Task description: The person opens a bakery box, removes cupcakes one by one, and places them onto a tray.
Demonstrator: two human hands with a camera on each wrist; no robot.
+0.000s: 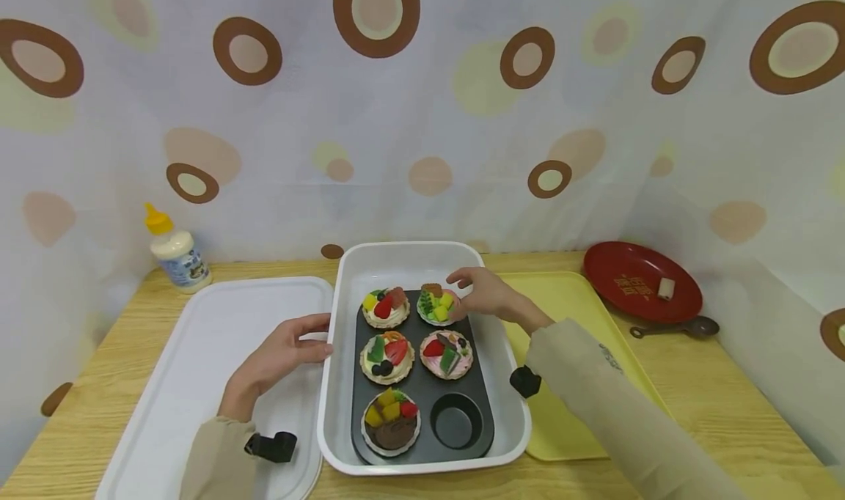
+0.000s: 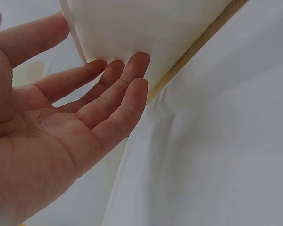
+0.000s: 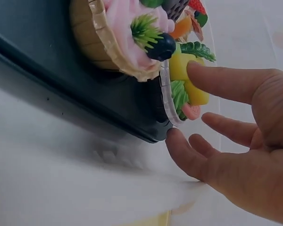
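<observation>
A white tub point(image 1: 507, 383) holds a dark muffin pan point(image 1: 429, 452) with fruit tarts in its cups. My left hand point(image 1: 280, 357) touches the tub's left side, its fingertips against the outer wall point(image 2: 108, 33) in the left wrist view. My right hand point(image 1: 487, 295) is at the back right tart point(image 1: 436, 306), topped with yellow cubes and green cream. In the right wrist view its thumb point(image 3: 221, 81) overlaps a yellow cube, and the other fingers are spread below the tart's rim. A pink cream tart point(image 1: 447, 355) sits in front. The front right cup point(image 1: 457, 421) shows its dark bottom.
A white lid or tray point(image 1: 218, 339) lies to the left, near a bottle point(image 1: 178, 254) with a yellow cap. At the right are a yellow tray point(image 1: 568, 302), a red plate point(image 1: 614, 265) bearing a small beige piece point(image 1: 666, 289), and a dark spoon point(image 1: 700, 327).
</observation>
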